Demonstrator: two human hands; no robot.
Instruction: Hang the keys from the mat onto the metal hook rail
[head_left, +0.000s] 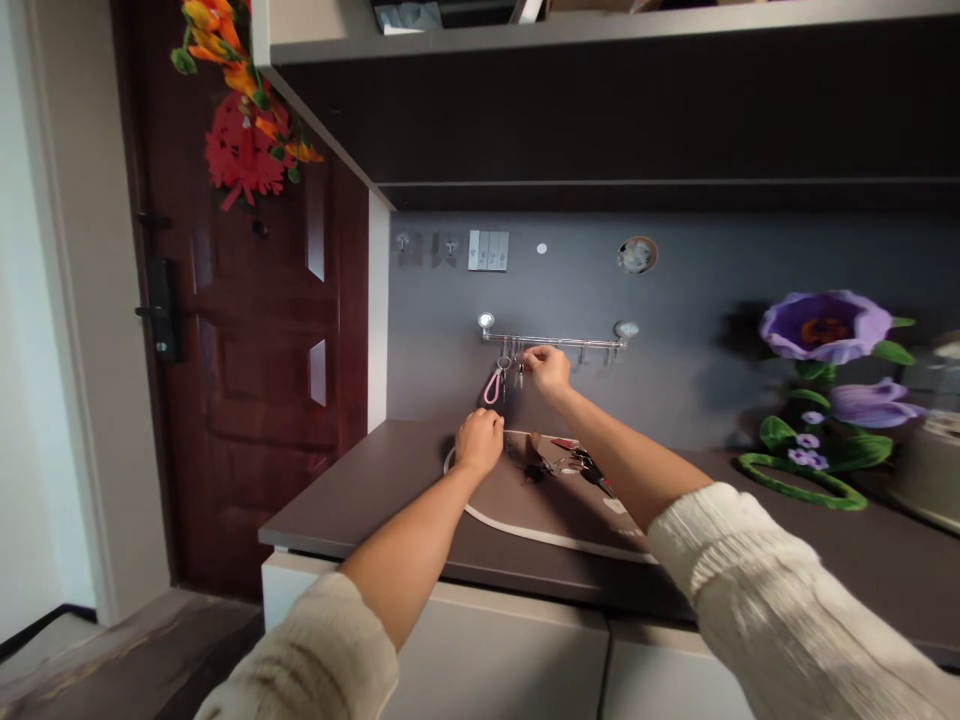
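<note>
A metal hook rail (pixel 555 342) is fixed to the grey back wall. At its left part my right hand (pixel 549 372) is closed in a pinch, with small keys (pixel 519 376) hanging at its fingertips. Just left of these, a key ring with a pink loop strap (pixel 492 386) hangs from the rail. Lower down, my left hand (pixel 480 442) is curled closed over the left edge of a pale-rimmed tray (pixel 525 537); whatever its fingers hold is hidden. Several keys and small tools (pixel 540 465) lie in a heap on the tray.
The tray lies on a dark countertop (pixel 352 500). A purple flower ornament (pixel 825 330) stands to the right. Overhead juts a dark cabinet (pixel 600 120). A reddish-brown door (pixel 247 400) is at the left. Two small hooks (pixel 450 246) are on the wall.
</note>
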